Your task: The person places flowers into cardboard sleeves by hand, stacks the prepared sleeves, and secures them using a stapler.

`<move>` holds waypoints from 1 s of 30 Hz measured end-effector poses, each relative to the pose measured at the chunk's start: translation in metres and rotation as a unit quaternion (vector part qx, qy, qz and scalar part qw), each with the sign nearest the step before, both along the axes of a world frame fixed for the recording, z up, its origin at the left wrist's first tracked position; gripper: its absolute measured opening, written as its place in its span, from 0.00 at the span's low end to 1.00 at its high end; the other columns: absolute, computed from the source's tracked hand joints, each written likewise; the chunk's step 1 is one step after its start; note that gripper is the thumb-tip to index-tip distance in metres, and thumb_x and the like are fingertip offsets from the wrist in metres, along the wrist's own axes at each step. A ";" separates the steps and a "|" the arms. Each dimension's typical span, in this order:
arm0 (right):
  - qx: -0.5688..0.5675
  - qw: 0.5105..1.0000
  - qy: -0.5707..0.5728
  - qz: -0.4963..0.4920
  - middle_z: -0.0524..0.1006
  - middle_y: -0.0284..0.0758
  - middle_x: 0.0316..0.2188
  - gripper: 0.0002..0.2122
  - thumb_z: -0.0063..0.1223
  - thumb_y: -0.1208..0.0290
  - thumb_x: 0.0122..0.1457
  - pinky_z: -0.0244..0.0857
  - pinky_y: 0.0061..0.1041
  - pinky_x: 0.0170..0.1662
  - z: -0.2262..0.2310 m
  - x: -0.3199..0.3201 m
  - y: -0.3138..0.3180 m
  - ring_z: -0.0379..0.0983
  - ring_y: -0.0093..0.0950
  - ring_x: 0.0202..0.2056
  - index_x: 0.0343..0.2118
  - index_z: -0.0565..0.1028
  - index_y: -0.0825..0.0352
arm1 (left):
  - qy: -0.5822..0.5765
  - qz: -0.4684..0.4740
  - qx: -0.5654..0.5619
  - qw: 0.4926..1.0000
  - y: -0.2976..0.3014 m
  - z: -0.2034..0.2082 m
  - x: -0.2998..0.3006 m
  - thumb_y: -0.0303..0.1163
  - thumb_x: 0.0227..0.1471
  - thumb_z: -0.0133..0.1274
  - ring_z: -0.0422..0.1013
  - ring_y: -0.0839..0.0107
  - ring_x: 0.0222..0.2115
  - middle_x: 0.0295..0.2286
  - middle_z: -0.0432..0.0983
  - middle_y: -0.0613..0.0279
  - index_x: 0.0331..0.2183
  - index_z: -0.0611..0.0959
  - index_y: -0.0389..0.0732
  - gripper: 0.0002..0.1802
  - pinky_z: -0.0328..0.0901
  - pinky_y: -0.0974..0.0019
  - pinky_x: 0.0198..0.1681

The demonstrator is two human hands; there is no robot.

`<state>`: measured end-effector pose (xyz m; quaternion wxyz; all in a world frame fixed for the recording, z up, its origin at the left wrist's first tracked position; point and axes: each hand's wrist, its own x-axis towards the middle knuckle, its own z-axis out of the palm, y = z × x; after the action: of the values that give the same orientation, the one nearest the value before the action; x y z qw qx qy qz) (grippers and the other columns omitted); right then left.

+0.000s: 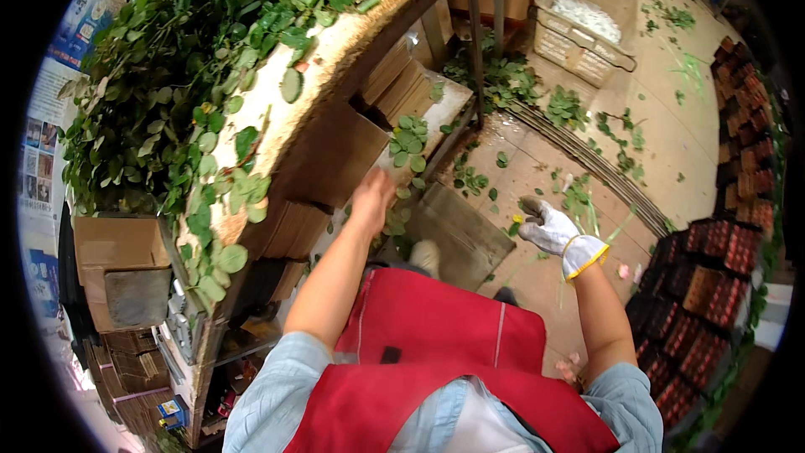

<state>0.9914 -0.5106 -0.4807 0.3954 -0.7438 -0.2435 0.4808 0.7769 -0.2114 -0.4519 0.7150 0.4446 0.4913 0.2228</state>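
My left hand [375, 196], bare, reaches beside the lower shelf of the workbench, close to a clump of green leaves [408, 141] and a large cardboard sheet [335, 151]. Its fingers are blurred, so whether they hold anything does not show. On the other side my right hand [549, 229] wears a white work glove with greyish fingers and a yellow-edged cuff. It hangs over the floor with the fingers loosely bent and apart, and nothing shows in it. A red apron [444, 319] covers my front.
Leafy stems [151, 93] are heaped on the worn benchtop [289, 122] at left. Cardboard pieces [398, 88] fill the shelf below. A beige plastic crate [579, 55] with white material stands far right of the bench. Dark-red packs [713, 285] line the right. Leaves litter the tiled floor [537, 168].
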 end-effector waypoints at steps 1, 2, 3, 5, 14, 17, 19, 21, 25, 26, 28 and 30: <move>-0.006 1.000 -0.022 0.015 0.68 0.41 0.55 0.30 0.55 0.69 0.49 0.63 0.29 0.54 -0.026 0.009 0.007 0.68 0.32 0.52 0.58 0.63 0.64 | -0.015 0.078 -0.006 0.997 0.024 -0.018 0.023 0.34 0.59 0.47 0.63 0.58 0.53 0.52 0.65 0.49 0.57 0.60 0.31 0.29 0.59 0.59 0.56; 0.002 1.000 -0.018 0.020 0.68 0.41 0.55 0.30 0.55 0.69 0.49 0.63 0.29 0.54 -0.046 0.018 0.015 0.68 0.32 0.52 0.58 0.63 0.64 | -0.039 0.099 0.019 0.994 0.052 -0.037 0.041 0.35 0.59 0.47 0.63 0.58 0.53 0.52 0.65 0.50 0.56 0.61 0.32 0.28 0.58 0.58 0.57; -0.003 1.000 -0.019 0.025 0.69 0.41 0.54 0.29 0.55 0.67 0.49 0.64 0.29 0.52 -0.061 0.026 0.025 0.70 0.32 0.50 0.57 0.64 0.64 | -0.061 0.114 0.047 0.990 0.086 -0.053 0.056 0.35 0.59 0.47 0.63 0.58 0.53 0.52 0.66 0.50 0.55 0.63 0.33 0.27 0.58 0.56 0.58; 0.004 0.994 -0.077 0.073 0.75 0.41 0.47 0.26 0.55 0.63 0.49 0.66 0.28 0.49 -0.070 0.046 0.051 0.74 0.33 0.46 0.53 0.69 0.64 | -0.149 0.172 0.082 0.970 0.155 -0.072 0.085 0.35 0.59 0.47 0.68 0.70 0.42 0.43 0.70 0.59 0.49 0.70 0.36 0.19 0.63 0.68 0.48; 0.034 0.964 -0.232 0.122 0.77 0.42 0.43 0.22 0.51 0.61 0.49 0.65 0.29 0.51 -0.148 0.110 0.125 0.74 0.36 0.46 0.47 0.74 0.65 | -0.073 0.188 0.144 0.969 0.294 0.042 0.144 0.44 0.58 0.48 0.64 0.59 0.45 0.50 0.62 0.54 0.54 0.67 0.44 0.25 0.63 0.53 0.49; 0.030 0.963 -0.237 0.126 0.77 0.42 0.42 0.22 0.51 0.61 0.48 0.65 0.29 0.50 -0.144 0.112 0.130 0.74 0.36 0.46 0.47 0.74 0.65 | -0.042 0.152 0.134 0.978 0.295 0.050 0.158 0.43 0.56 0.51 0.58 0.55 0.52 0.56 0.54 0.51 0.56 0.63 0.47 0.29 0.61 0.48 0.52; 0.015 0.958 -0.250 0.139 0.77 0.43 0.42 0.22 0.51 0.61 0.48 0.65 0.29 0.51 -0.148 0.116 0.132 0.73 0.36 0.46 0.47 0.74 0.65 | 0.006 0.149 0.148 0.978 0.293 0.054 0.164 0.43 0.56 0.52 0.55 0.53 0.54 0.57 0.50 0.51 0.58 0.61 0.49 0.31 0.61 0.48 0.52; -0.009 0.964 -0.230 0.133 0.77 0.43 0.43 0.22 0.51 0.61 0.48 0.65 0.29 0.51 -0.150 0.117 0.134 0.73 0.36 0.46 0.47 0.74 0.65 | 0.070 0.192 0.110 0.973 0.298 0.059 0.170 0.44 0.54 0.54 0.50 0.49 0.56 0.60 0.42 0.52 0.59 0.57 0.49 0.36 0.60 0.47 0.52; 0.028 0.967 -0.226 0.113 0.77 0.42 0.42 0.21 0.53 0.60 0.49 0.65 0.29 0.49 -0.165 0.113 0.134 0.73 0.37 0.46 0.45 0.75 0.64 | 0.030 0.231 0.058 0.971 0.309 0.062 0.177 0.45 0.51 0.57 0.46 0.50 0.57 0.60 0.41 0.51 0.59 0.55 0.49 0.40 0.59 0.46 0.53; 0.025 0.974 -0.195 0.117 0.77 0.41 0.42 0.21 0.53 0.61 0.49 0.65 0.29 0.50 -0.167 0.113 0.134 0.73 0.37 0.46 0.45 0.75 0.64 | 0.039 0.231 0.081 0.969 0.308 0.061 0.183 0.44 0.51 0.57 0.47 0.50 0.56 0.59 0.41 0.50 0.60 0.54 0.49 0.41 0.59 0.45 0.53; -0.002 0.968 -0.214 0.131 0.77 0.41 0.43 0.22 0.51 0.62 0.48 0.65 0.28 0.51 -0.172 0.113 0.133 0.73 0.36 0.47 0.47 0.74 0.64 | 0.045 0.225 0.105 0.968 0.304 0.061 0.196 0.43 0.50 0.57 0.47 0.50 0.56 0.59 0.42 0.49 0.60 0.54 0.49 0.42 0.59 0.45 0.53; -0.012 0.967 -0.217 0.134 0.77 0.41 0.44 0.22 0.51 0.62 0.48 0.64 0.28 0.52 -0.178 0.113 0.132 0.72 0.36 0.48 0.47 0.74 0.64 | 0.015 0.226 0.091 0.970 0.303 0.060 0.206 0.42 0.50 0.57 0.47 0.50 0.56 0.58 0.42 0.48 0.60 0.53 0.49 0.42 0.60 0.45 0.52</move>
<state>1.1041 -0.3788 -0.6584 0.2563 -0.7955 -0.4150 0.3596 0.9826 0.0918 -0.3921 0.5951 0.3888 0.5673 0.4158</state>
